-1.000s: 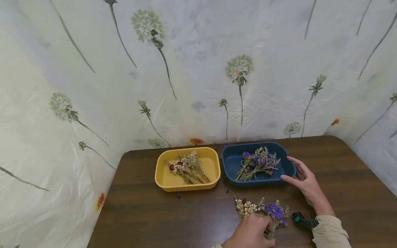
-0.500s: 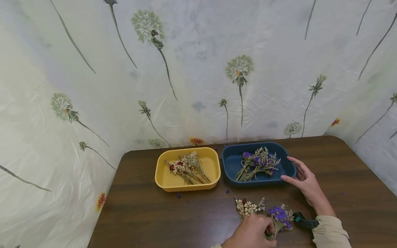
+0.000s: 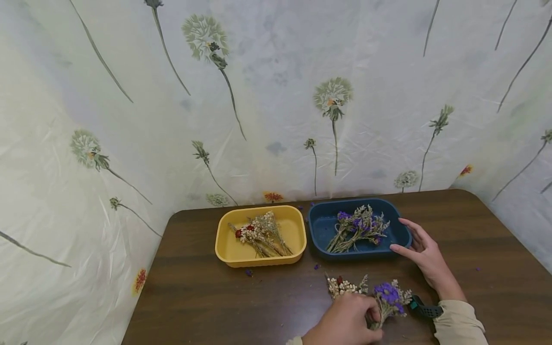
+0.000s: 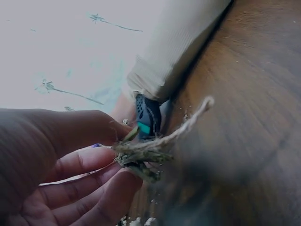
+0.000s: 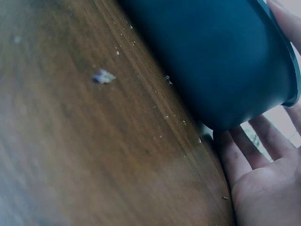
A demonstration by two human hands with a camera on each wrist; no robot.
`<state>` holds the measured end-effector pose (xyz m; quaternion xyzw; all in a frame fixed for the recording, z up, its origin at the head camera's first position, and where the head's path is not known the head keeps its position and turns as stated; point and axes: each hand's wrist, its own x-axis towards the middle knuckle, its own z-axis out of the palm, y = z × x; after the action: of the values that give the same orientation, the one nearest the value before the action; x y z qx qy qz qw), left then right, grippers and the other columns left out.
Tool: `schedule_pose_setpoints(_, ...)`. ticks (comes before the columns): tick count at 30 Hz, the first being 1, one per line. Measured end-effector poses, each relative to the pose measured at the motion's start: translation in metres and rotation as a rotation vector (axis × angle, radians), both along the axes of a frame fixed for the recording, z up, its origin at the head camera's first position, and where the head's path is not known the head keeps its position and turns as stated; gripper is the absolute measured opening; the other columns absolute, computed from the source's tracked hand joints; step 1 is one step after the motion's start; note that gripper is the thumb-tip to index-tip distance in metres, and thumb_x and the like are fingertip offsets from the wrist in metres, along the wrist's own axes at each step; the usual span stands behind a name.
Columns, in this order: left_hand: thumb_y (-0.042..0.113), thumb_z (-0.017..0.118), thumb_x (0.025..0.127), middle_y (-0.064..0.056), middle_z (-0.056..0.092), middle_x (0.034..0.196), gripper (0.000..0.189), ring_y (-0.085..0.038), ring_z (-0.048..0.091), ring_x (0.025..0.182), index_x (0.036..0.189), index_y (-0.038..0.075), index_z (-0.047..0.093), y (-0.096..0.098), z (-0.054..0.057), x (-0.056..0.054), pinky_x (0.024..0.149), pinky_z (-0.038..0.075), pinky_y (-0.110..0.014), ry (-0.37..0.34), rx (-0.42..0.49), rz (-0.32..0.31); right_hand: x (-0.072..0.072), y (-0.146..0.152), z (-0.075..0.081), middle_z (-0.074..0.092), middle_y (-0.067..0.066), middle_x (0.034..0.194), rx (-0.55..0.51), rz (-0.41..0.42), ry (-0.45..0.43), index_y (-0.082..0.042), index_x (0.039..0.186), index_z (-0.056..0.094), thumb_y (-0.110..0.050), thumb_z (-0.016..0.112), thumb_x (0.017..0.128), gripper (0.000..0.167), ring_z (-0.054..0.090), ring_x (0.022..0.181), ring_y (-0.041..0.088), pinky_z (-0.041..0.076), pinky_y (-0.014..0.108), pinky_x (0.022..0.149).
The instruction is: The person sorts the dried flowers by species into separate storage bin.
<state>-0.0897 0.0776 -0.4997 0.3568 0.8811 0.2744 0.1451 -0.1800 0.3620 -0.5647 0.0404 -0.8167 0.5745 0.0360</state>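
Note:
My left hand (image 3: 345,318) pinches the tied stems of a small bunch of purple dried flowers (image 3: 388,294) low over the table. In the left wrist view, thumb and fingers close on the cut stem ends (image 4: 141,157), where a loose twine end (image 4: 188,125) sticks out. Partly hidden behind this hand lies a bunch of cream dried flowers (image 3: 342,286) with a red bloom. My right hand (image 3: 424,256) holds the near right corner of the blue tray (image 3: 316,232), thumb and fingers spread around it. Bunches of purple dried flowers (image 3: 360,225) lie in that tray.
Left of the blue tray stands a yellow tray (image 3: 224,244) with bunches of cream and red dried flowers (image 3: 260,232). A dark wrist strap (image 3: 427,309) is on my right wrist. Petal crumbs (image 3: 248,272) dot the brown table (image 3: 194,297); a flower-printed sheet (image 3: 267,96) hangs behind.
The purple flower bunch in my left hand has shifted slightly right, away from the cream bunch, and turned a little. My right hand and both trays stay put.

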Motion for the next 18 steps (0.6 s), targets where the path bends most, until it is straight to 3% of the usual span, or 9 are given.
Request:
schedule_pose_setpoints(5,0.030,0.083,0.088,0.024,0.066,0.078,0.011,0.016,0.046,0.056,0.088,0.028,0.072,-0.006,0.007,-0.001,0.057,0.038,-0.003,0.060,0.027,0.036,0.000,0.000,0.000,0.017,-0.004,0.174,0.001,0.003,0.000,-0.026,0.165,0.026,-0.014,0.065,0.103,0.074,0.019,0.158,0.005,0.029,-0.003,0.101)
schedule_pose_setpoints(11,0.027,0.084,0.088,0.023,0.067,0.077,0.012,0.016,0.047,0.053,0.086,0.027,0.072,-0.016,0.016,-0.006,0.060,0.041,-0.005,0.042,0.099,0.086,-0.001,-0.001,0.001,0.018,-0.004,0.174,0.012,-0.012,-0.018,-0.027,0.165,0.026,-0.016,0.065,0.103,0.074,0.020,0.159,0.012,0.030,-0.003,0.100)
schedule_pose_setpoints(16,0.028,0.086,0.086,0.021,0.067,0.074,0.015,0.015,0.049,0.054,0.085,0.026,0.071,-0.026,0.021,-0.015,0.070,0.045,-0.010,-0.004,0.141,0.162,0.000,-0.002,0.002,0.021,-0.002,0.173,0.020,-0.013,-0.013,-0.026,0.164,0.027,-0.016,0.066,0.102,0.074,0.034,0.145,-0.004,0.036,-0.001,0.095)
schedule_pose_setpoints(18,0.026,0.087,0.085,0.019,0.067,0.074,0.016,0.015,0.049,0.054,0.085,0.025,0.071,-0.031,0.022,-0.018,0.068,0.046,-0.009,-0.014,0.169,0.179,0.000,-0.002,0.002,0.022,-0.002,0.173,0.023,-0.006,-0.002,-0.025,0.164,0.027,-0.015,0.066,0.102,0.075,0.036,0.139,-0.009,0.037,-0.001,0.094)
